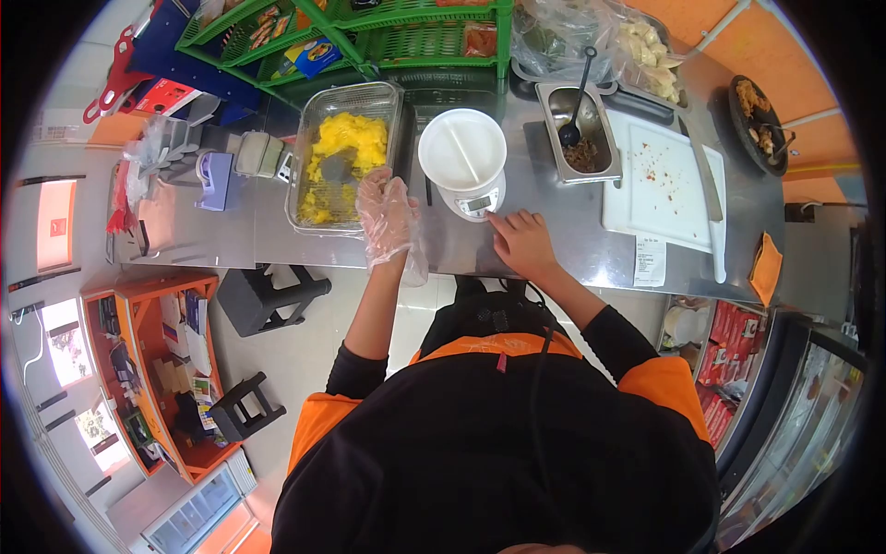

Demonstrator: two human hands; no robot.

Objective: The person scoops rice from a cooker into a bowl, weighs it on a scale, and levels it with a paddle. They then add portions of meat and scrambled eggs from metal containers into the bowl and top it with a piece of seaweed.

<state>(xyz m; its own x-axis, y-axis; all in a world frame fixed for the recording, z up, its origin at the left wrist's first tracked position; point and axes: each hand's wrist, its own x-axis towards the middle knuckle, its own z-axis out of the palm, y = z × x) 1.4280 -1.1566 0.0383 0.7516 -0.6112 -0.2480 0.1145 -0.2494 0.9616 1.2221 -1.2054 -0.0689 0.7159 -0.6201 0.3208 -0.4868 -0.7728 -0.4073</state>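
My left hand (386, 222), in a clear plastic glove, is at the right edge of a clear tray (301, 175) of yellow food (349, 138); its fingers look bunched, and whether they hold anything is hidden. With bare fingers, my right hand (524, 242) touches the front of a white kitchen scale (476, 205), index finger out by its buttons and the other fingers loosely bent, nothing in them. On the scale rests a white divided plate (462, 150) with no food on it.
A metal pan (604, 174) with dark food and a black ladle (571, 129) stands right of the scale. Beyond it are a white cutting board (646, 198), a long knife (703, 175) and a receipt (650, 261). Green crates (434, 44) stand behind; a tape dispenser (214, 180) is left.
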